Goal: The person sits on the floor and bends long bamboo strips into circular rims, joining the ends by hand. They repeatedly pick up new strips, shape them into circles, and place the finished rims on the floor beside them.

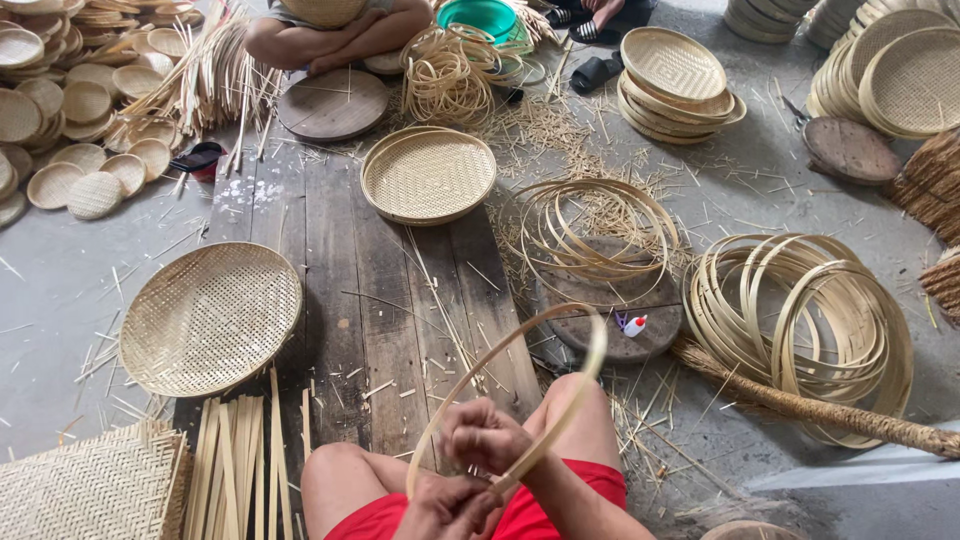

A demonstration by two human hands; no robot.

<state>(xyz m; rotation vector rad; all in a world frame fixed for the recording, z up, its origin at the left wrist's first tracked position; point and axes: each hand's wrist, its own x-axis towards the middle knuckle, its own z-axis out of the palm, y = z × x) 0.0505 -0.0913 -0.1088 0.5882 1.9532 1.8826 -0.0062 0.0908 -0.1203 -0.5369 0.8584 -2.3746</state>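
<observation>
A thin bamboo hoop (560,325) stands tilted over my knees at the bottom centre. My right hand (485,438) grips the hoop's lower part where the strip ends overlap. Just below it, my left hand (447,507) closes on the same joint. A finished round woven tray (428,174) lies on the dark wooden boards (340,290) ahead. Another woven tray (210,318) lies at the left, half off the boards.
Piles of loose bamboo hoops (800,320) lie on the right, and more (595,232) rest on a round wooden block. Stacked trays (675,85) sit at the back, small woven discs (80,140) at far left. A person (335,35) sits cross-legged opposite. Bamboo strips (235,470) and a woven mat (90,490) lie at my left.
</observation>
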